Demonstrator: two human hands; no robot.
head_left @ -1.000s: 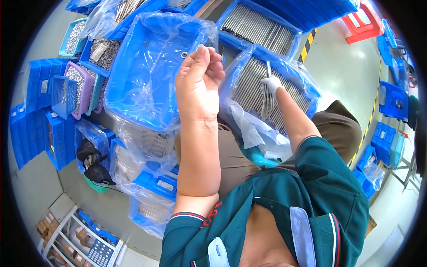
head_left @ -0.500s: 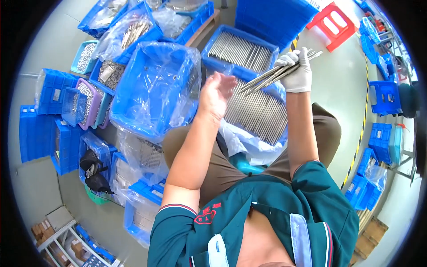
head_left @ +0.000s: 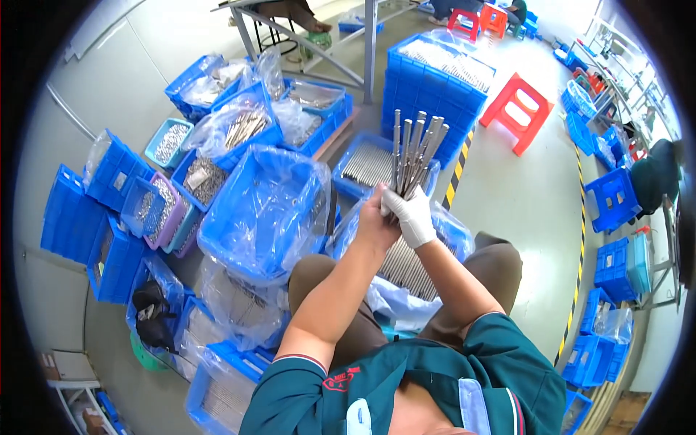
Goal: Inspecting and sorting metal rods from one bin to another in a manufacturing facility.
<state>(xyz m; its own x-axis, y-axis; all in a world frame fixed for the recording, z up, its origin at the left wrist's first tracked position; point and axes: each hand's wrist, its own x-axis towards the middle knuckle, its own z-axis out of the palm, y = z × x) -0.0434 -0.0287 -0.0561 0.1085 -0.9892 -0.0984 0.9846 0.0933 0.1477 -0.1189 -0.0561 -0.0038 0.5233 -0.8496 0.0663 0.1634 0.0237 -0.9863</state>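
Several thin metal rods stand upright in a bundle, their ends fanning slightly apart at the top. Around their lower part, my bare left hand and my white-gloved right hand are closed together. Below my hands, between my knees, sits a crate lined with plastic, holding a row of similar rods. Just beyond it, a second blue crate holds more rods laid side by side. My palms hide the bottom ends of the bundle.
To the left stands a large blue bin lined with clear plastic. Stacked blue crates rise at the far side, near a red plastic stool. A pink-purple basket of small metal parts stands farther left.
My left hand has come over to join the right on the rods. The bundle has swung from slanted to upright. The view has tilted up, showing more of the far room.
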